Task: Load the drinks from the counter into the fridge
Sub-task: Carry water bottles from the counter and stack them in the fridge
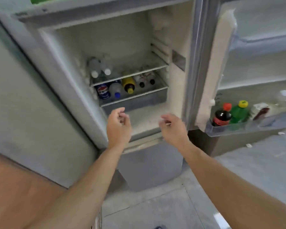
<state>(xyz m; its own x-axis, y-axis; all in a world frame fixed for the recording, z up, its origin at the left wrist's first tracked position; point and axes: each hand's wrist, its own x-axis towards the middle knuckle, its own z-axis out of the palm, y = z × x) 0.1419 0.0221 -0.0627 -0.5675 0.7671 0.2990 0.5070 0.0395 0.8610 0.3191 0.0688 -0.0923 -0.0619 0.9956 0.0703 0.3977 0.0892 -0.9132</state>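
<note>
In front of the open fridge [180, 96], left hand [118, 123] and right hand [172, 126] hang loosely curled, holding nothing. Beyond them, drinks lie on the shelf [134, 96]; more stand in the door rack [248, 128]. Judgement: next bottle goes in neck outward, beside the yellow-capped bottle [129, 84].
</note>
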